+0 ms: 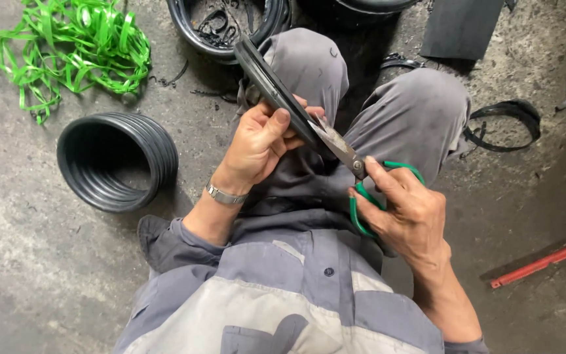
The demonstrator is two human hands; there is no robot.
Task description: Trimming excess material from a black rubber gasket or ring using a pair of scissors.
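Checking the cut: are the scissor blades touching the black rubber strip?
Touching: the head view shows the scissors blades meeting the black rubber strip.

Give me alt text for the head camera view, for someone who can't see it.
Seen from above, a seated person's right hand cuts a black rubber strip with green-handled scissors, the left hand holding the strip. A stack of black rubber rings and tangled green strapping lie on the concrete floor.

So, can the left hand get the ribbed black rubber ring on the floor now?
Probably not at once: the left hand grips a black rubber strip; the ribbed ring lies unobstructed.
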